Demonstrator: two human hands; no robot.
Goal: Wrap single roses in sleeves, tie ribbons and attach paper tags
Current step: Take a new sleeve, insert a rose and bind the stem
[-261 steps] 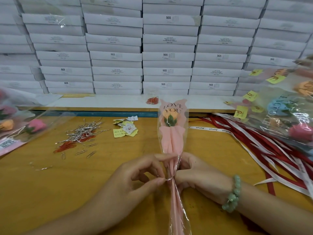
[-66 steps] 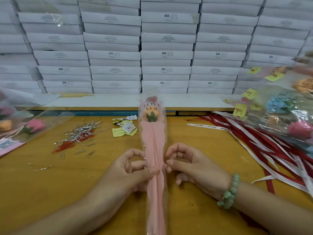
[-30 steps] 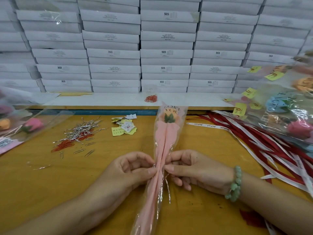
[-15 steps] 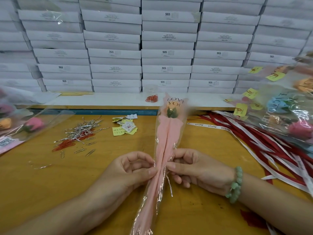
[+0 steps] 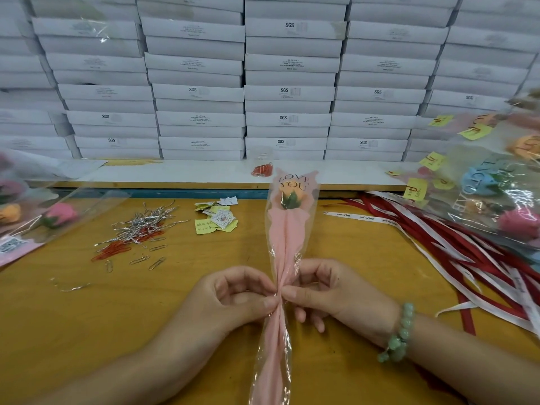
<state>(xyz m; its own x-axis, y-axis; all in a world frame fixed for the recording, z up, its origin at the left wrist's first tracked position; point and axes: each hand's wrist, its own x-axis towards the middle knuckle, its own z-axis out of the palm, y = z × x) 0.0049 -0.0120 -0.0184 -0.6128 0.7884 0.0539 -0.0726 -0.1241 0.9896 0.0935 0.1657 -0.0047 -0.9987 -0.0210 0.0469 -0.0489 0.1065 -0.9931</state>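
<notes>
An orange rose [image 5: 289, 194] sits inside a clear and pink sleeve [image 5: 287, 238] printed "LOVE YOU", held upright over the wooden table [image 5: 73, 317]. My left hand [image 5: 233, 299] pinches the sleeve's gathered neck from the left with thumb and forefinger. My right hand [image 5: 327, 290], with a green bead bracelet at the wrist, pinches the same spot from the right. The sleeve's lower end [image 5: 273, 363] runs down between my forearms. The silver twist tie seen earlier is hidden between my fingertips.
Silver twist ties and paper clips [image 5: 137, 229] lie at the left, yellow and white paper tags [image 5: 216, 219] beside them. Red and white ribbons [image 5: 455, 247] spread at the right under wrapped roses [image 5: 496, 185]. More sleeved roses [image 5: 38, 214] lie far left. White boxes [image 5: 286, 92] are stacked behind.
The sleeve has swung from leaning to nearly upright and is pinched tighter at the neck. The loose end of the silver tie that hung below my fingers no longer shows.
</notes>
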